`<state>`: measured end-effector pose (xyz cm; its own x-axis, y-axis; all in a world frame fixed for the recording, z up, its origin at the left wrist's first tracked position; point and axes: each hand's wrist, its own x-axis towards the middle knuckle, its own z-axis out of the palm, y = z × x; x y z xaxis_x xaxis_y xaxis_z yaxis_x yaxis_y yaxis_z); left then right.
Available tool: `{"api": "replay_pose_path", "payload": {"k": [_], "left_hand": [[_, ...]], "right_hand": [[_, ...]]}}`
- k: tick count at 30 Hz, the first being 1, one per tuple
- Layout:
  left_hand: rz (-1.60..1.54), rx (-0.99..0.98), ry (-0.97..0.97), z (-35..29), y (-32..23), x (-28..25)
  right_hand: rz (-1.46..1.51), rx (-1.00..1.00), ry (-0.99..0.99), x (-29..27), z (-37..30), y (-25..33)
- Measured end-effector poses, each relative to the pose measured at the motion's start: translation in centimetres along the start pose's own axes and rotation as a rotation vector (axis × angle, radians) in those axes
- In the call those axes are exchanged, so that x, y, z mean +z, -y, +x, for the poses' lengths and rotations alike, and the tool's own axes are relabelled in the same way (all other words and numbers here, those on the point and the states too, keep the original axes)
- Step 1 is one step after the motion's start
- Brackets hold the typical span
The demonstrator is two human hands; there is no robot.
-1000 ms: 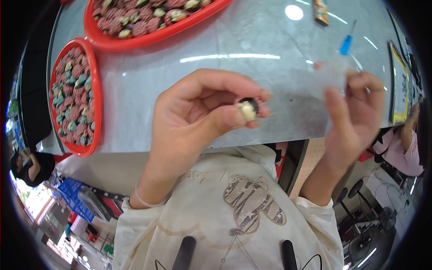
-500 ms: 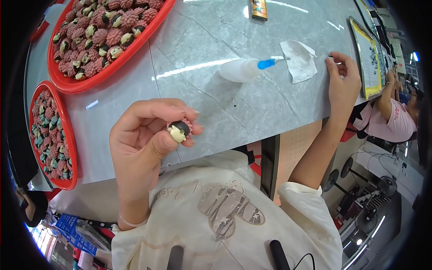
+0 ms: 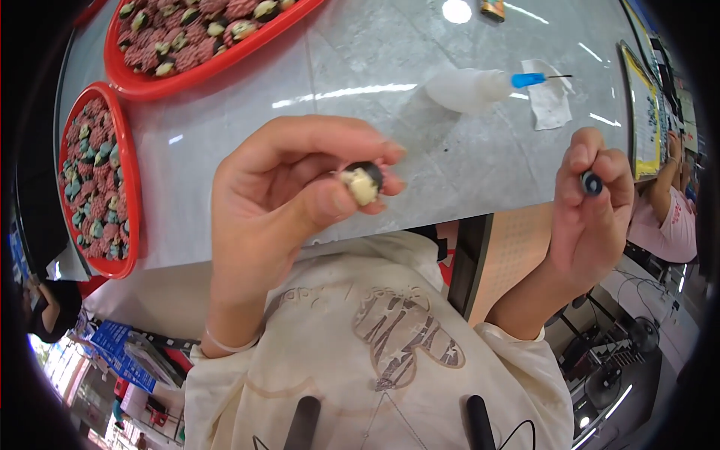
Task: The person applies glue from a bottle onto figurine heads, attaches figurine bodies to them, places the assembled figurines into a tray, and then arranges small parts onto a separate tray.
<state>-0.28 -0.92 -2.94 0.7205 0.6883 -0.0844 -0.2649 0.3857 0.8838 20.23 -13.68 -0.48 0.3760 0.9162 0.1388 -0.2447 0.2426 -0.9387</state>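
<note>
My left hand (image 3: 274, 199) is closed, pinching a small flower-shaped figurine (image 3: 362, 184) between thumb and fingers. The figurine has a cream face, a black cap-like top and pink ruffled edges mostly hidden by my fingertips. At the right, my right hand (image 3: 600, 217) is raised with its fingers closed around a small dark round piece (image 3: 592, 183); a lighter ring shows on its end. Between and beyond the hands, a white squeeze bottle (image 3: 466, 90) with a blue needle tip lies on the grey table (image 3: 360, 135). Its needle points right, over a crumpled white tissue (image 3: 551, 106).
Two red trays full of similar pink figurines stand at the left, a large one (image 3: 154, 88) and a smaller one (image 3: 133, 202). A small printed cylinder (image 3: 493, 10) lies at the far edge. A yellow-edged board (image 3: 643, 124) and another person's arm (image 3: 664, 196) are at the right.
My right hand has lifted off the table's right side, turned palm inward and now shows the dark piece. My left hand, still pinching the figurine, sits further right in view; the view has shifted.
</note>
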Motion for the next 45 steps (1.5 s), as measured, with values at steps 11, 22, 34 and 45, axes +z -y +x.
{"api": "replay_pose_path", "payload": {"k": [11, 22, 34, 45], "left_hand": [[-0.037, -0.006, -0.003, -0.2, 0.0, -0.5], [-0.027, 0.028, 0.022, 0.2, 0.5, -0.4], [0.019, 0.103, 0.038, -0.4, 0.7, -1.1], [0.030, 0.081, -0.007, -0.3, 1.0, -0.8]], "right_hand": [[-0.362, -0.205, 0.153, 6.6, 1.4, -3.6], [-0.558, -0.398, 0.089, 7.2, 1.3, -4.0], [-0.764, -0.486, 0.039, 8.6, 0.9, -4.3], [-0.651, -0.415, 0.043, 7.5, 0.8, -5.3]]}}
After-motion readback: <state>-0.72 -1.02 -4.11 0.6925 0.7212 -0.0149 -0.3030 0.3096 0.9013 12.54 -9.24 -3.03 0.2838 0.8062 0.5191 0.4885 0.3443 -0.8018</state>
